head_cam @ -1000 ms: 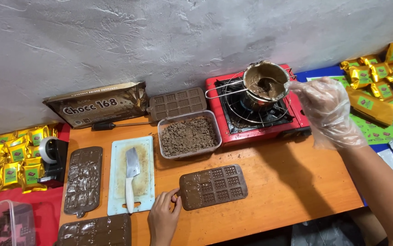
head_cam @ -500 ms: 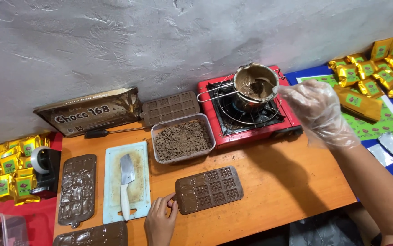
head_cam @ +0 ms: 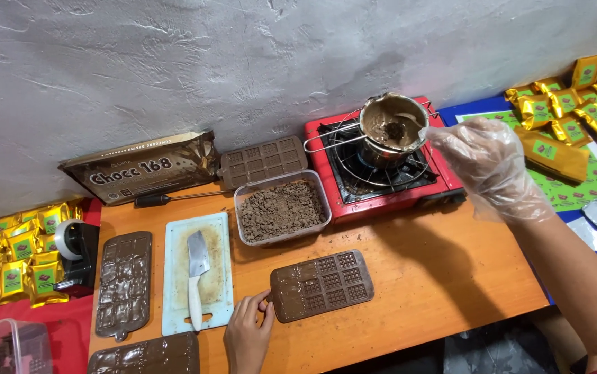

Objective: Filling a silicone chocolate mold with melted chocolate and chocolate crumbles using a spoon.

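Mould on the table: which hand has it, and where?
The left hand grips the mould at its left end. The gloved right hand is at the pot; its grip is unclear.

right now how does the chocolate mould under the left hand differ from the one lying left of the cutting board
The mould by the left hand lies lengthwise across the table, and most cells look clean and empty, with chocolate smeared at its left end. The mould beside the cutting board lies lengthwise toward the wall, and its cells look filled with glossy chocolate. The left hand touches the first; nothing touches the second. Both are brown rectangular trays of small cells on the orange table.
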